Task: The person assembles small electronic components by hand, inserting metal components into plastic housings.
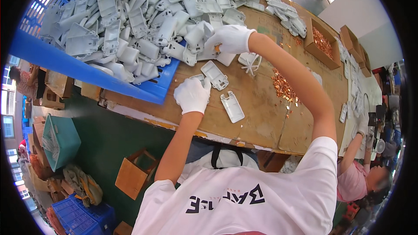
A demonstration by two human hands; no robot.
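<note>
My left hand (pixel 193 95), in a white glove, is at the table's near side with fingers curled round a white plastic casing (pixel 198 77), mostly covered by the glove. Right beside it, an open casing half (pixel 214 75) lies with its hollow side up. Another casing half (pixel 232 107) lies apart, nearer to me. My gloved right hand (pixel 233 39) reaches to the edge of the heaped casings (pixel 167 30), its fingers bent together. A small orange-copper spot shows at its fingertips; what they grip is unclear. Below that wrist sits a white spoked part (pixel 250 64).
A blue crate (pixel 93 67) bears the heap at left. Small copper pieces (pixel 284 88) lie loose on the cardboard-covered table (pixel 261 117); more fill a cardboard box (pixel 322 43). At right, another person (pixel 359 172) works. A teal bin (pixel 61 141) stands on the floor.
</note>
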